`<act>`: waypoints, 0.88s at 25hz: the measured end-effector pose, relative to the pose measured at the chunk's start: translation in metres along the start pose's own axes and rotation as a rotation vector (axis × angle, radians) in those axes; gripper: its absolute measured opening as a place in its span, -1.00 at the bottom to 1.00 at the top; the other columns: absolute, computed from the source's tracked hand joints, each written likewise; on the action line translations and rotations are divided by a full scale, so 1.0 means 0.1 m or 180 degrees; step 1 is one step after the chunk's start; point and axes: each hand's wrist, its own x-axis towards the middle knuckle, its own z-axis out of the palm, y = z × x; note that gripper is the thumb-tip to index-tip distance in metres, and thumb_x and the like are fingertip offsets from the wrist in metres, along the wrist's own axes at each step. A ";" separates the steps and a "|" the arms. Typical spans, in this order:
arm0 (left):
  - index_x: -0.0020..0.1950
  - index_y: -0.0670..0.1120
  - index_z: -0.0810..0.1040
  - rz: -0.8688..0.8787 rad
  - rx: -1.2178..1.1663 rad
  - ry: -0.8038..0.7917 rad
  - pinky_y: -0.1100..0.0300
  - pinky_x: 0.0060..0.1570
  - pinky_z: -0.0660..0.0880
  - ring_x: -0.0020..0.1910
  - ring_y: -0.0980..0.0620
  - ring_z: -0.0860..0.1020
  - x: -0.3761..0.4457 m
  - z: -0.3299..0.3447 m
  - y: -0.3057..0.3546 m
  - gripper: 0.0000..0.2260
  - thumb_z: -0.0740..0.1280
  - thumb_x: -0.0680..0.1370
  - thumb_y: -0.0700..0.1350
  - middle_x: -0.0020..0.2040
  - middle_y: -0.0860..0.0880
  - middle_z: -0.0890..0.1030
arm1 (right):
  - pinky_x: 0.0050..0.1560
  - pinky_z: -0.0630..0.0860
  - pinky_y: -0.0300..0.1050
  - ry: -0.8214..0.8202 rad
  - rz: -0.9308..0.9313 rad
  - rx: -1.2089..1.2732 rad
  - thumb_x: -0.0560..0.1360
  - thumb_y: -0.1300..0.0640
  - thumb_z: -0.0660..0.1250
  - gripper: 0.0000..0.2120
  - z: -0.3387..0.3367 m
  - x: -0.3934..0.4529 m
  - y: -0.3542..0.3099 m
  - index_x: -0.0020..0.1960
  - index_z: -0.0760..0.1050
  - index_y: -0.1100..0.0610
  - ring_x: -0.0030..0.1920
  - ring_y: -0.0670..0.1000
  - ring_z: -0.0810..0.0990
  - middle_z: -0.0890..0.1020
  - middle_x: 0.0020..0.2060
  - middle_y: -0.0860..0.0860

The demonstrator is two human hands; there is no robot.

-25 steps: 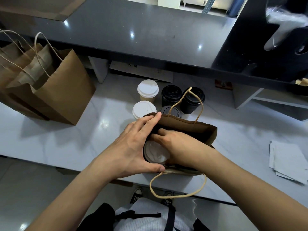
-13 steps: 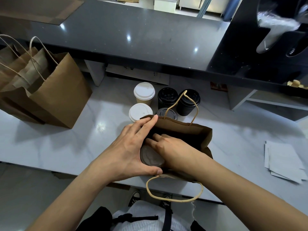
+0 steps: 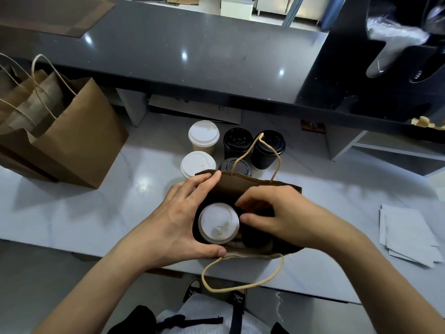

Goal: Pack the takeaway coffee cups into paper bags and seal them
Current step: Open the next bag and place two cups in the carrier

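Note:
An open brown paper bag [image 3: 255, 186] stands at the front edge of the pale counter [image 3: 96, 208]. Inside it sits a white-lidded cup [image 3: 218, 224], with a dark shape to its right that I cannot make out. My left hand [image 3: 173, 220] grips the bag's left side, thumb on the near rim and fingers on the far rim. My right hand [image 3: 284, 213] hovers in the bag's mouth with loosely curled fingers, thumb tip beside the lid. Behind the bag stand two white-lidded cups [image 3: 204, 135] [image 3: 198, 163] and three black cups [image 3: 238, 141] [image 3: 269, 143] [image 3: 237, 166].
Several upright brown paper bags [image 3: 79, 138] stand at the left of the counter. A stack of pale paper sheets [image 3: 407, 235] lies at the right. A raised dark shelf [image 3: 192, 56] runs along the back, with a black dispenser [image 3: 385, 68] at its right.
My right hand has come off the white-lidded cup and shifted right, so the whole lid shows. The cup sits lower in the bag. My left hand keeps its hold.

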 end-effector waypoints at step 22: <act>0.55 0.43 -0.17 -0.0242 0.0106 -0.0210 0.17 0.53 0.15 0.55 0.28 -0.08 0.05 -0.03 0.10 0.12 0.54 0.23 0.40 0.53 0.41 -0.13 | 0.42 0.37 0.16 0.1046 0.1281 -0.0400 0.37 -0.13 0.59 -0.03 -0.43 1.24 1.26 0.60 0.13 0.04 0.49 0.21 0.31 0.29 0.52 0.13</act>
